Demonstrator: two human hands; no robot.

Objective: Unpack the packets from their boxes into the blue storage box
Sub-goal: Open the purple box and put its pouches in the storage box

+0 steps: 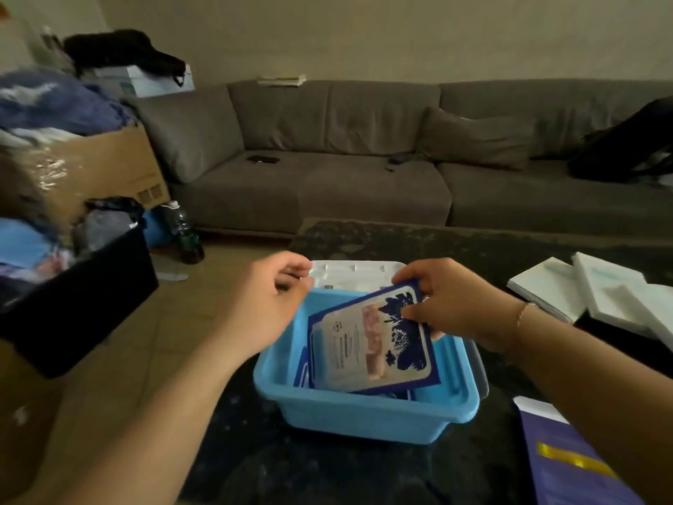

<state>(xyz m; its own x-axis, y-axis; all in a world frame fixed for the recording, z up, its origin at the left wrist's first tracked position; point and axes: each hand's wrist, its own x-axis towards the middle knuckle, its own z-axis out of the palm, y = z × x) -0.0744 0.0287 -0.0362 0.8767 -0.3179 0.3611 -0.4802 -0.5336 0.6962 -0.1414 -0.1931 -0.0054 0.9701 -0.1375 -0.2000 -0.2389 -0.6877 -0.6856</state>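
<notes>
the right hand pinches the top edge of a blue-and-white packet, which leans tilted inside the blue storage box just below that hand, on top of other packets already in there. the left hand hovers just left of the box's rim, fingers loosely curled, holding nothing. this looks like the placing step; next the right hand likely needs to let the packet drop flat. right of that hand, white boxes and a purple box lie on the dark table. the packet's print is too blurred to read.
</notes>
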